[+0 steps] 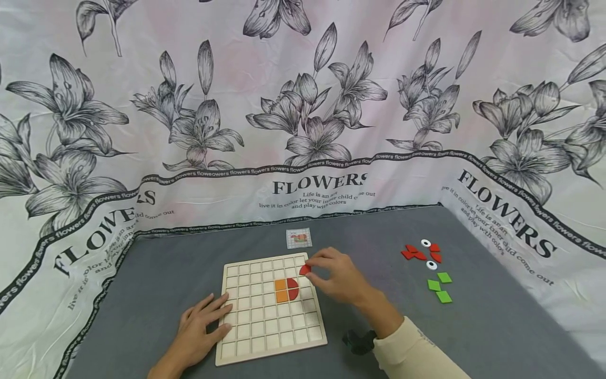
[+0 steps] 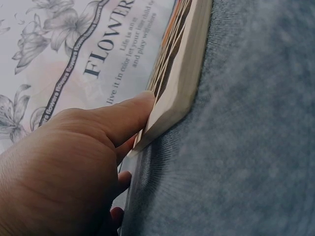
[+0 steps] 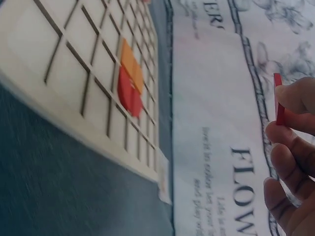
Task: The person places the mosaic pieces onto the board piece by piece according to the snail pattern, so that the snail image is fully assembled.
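A pale wooden grid board [image 1: 253, 331] lies on the grey table, holding two orange squares [image 1: 281, 290] and two red quarter-round tiles [image 1: 293, 289] side by side near its middle. My right hand [image 1: 342, 276] pinches another red tile [image 1: 305, 269] between thumb and fingers over the board's upper right edge; the right wrist view shows this tile [image 3: 279, 99] edge-on. My left hand [image 1: 201, 326] rests at the board's left edge with its fingertips on the rim. In the left wrist view, the thumb lies on the board's frame [image 2: 179, 93].
A small picture card [image 1: 299, 238] lies behind the board. At the right are several loose red tiles [image 1: 413, 252], two white rings [image 1: 431, 265] and three green diamonds [image 1: 443, 297]. A dark object [image 1: 358, 342] sits by the right sleeve. Flower-printed cloth [image 1: 312, 195] walls the table.
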The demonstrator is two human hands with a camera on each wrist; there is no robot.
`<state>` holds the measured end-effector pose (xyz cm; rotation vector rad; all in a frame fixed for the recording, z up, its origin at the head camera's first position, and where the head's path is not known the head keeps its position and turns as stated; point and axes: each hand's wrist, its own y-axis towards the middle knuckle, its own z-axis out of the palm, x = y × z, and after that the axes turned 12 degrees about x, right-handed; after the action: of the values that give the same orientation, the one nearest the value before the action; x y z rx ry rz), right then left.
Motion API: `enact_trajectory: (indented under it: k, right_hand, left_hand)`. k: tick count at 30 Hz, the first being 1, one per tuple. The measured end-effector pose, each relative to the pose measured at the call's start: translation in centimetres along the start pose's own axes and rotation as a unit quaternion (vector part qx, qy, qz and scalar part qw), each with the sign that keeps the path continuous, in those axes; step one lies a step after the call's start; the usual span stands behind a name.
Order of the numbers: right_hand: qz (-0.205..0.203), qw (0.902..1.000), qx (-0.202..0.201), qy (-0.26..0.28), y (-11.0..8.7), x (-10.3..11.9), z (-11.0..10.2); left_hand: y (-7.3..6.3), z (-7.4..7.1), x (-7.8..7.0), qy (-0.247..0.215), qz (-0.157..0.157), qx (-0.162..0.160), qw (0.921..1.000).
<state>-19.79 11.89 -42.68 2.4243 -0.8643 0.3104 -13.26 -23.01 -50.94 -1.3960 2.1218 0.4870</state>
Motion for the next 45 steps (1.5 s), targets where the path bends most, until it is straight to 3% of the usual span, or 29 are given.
enact_trajectory:
  k: [16,24,36,40,45]
  right_hand:
    - [0.046,0.994,0.094,0.033,3.4,0.6,5.4]
    - [0.065,0.9827,0.171,-0.028,5.4,1.3,7.5]
    - [0.036,0.9763,0.164,-0.136,5.6,0.9,8.9]
    - [0.053,0.9726,0.178,-0.141,5.7,0.9,9.2]
    - [0.051,0.9746,0.176,-0.129,5.6,0.8,9.2]
  left_hand:
    - [0.0,-0.1,0.0,0.004,0.0,0.002,1.0]
    - [0.1,0.0,0.1,0.002,-0.001,0.0,1.0]
    - [0.0,-0.2,-0.1,0.011,0.0,-0.003,0.9999]
    - [0.1,-0.1,-0.1,0.007,0.0,0.001,1.0]
    - [0.0,-0.1,-0.2,0.002,-0.003,0.002,1.0]
